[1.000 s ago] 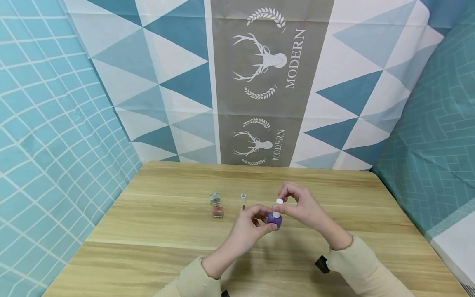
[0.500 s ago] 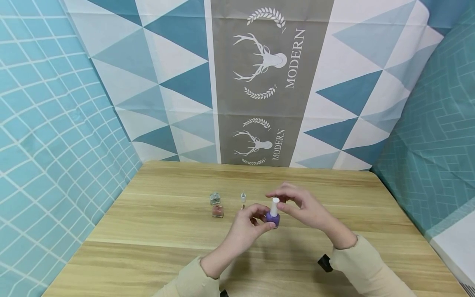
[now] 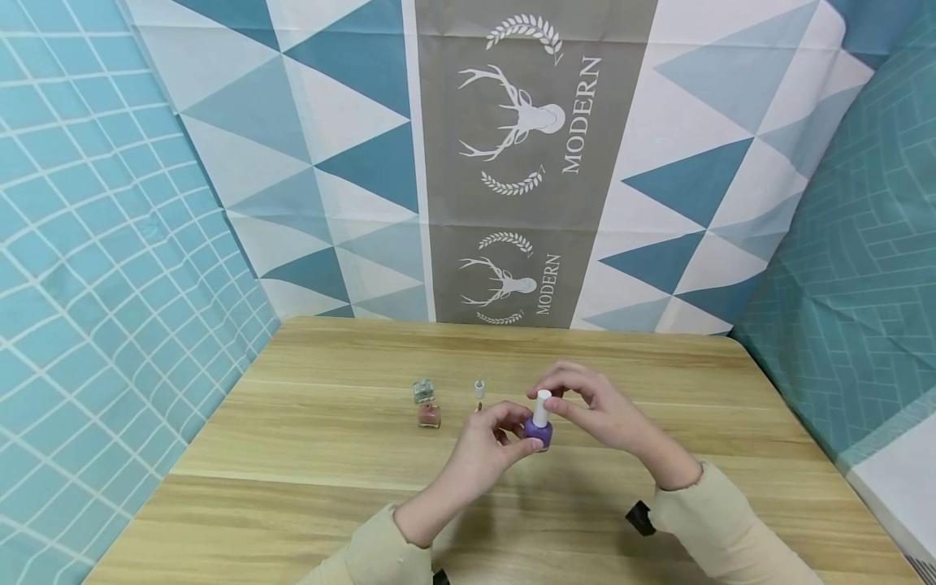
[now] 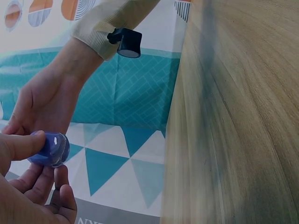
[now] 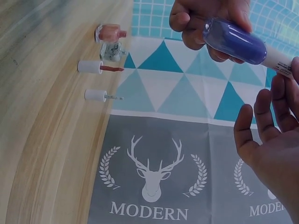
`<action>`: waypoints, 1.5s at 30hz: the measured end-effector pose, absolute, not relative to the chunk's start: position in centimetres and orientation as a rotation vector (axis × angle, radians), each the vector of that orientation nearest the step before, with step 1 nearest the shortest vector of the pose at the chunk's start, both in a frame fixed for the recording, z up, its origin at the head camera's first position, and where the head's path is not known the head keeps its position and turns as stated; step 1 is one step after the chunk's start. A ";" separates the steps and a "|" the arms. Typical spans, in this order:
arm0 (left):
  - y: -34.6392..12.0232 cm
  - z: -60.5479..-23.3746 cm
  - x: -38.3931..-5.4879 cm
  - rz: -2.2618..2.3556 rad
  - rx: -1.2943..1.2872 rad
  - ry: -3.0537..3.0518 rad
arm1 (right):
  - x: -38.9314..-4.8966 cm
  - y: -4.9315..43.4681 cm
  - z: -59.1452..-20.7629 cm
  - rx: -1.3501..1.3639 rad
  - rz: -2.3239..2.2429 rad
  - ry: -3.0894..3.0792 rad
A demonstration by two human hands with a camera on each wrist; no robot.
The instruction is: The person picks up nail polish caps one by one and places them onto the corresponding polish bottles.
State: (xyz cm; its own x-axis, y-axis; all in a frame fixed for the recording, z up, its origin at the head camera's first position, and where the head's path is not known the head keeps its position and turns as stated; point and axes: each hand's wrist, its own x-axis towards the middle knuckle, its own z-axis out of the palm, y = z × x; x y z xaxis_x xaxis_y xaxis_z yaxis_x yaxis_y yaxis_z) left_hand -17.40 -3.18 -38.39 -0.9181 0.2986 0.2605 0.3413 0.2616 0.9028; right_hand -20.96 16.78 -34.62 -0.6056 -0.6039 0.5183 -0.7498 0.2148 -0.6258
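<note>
My left hand holds a purple nail polish bottle above the table, thumb in front and fingers behind. The bottle stands nearly upright, with its white cap seated on the neck. At that cap is my right hand, pinching it between thumb and fingers. From the right wrist, the purple bottle and cap lie in one line between both hands. In the left wrist view the bottle shows its rounded base and the cap is hidden.
On the wooden table sit an uncapped pink polish bottle and an uncapped clear glittery one. Two white brush caps stand brush up: one clear-tipped, one reddish, mostly behind my left hand in the head view.
The bottle has shifted slightly left and straightened from a tilt. My right hand has moved left, its fingers loosening and then coming back onto the cap.
</note>
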 end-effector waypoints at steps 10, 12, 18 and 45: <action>-3.0 -38.4 -17.4 -1.777 -0.621 -2.465 | -20.8 16.5 -34.6 1.223 1.386 -2.309; -3.0 -38.3 -17.4 -1.777 -0.622 -2.464 | -20.9 16.5 -34.6 1.215 1.394 -2.308; -2.9 -38.3 -17.4 -1.781 -0.619 -2.466 | -21.0 16.5 -34.8 1.199 1.410 -2.280; -2.7 -38.1 -17.5 -1.783 -0.578 -2.442 | -18.3 14.5 -32.1 0.910 1.350 -2.266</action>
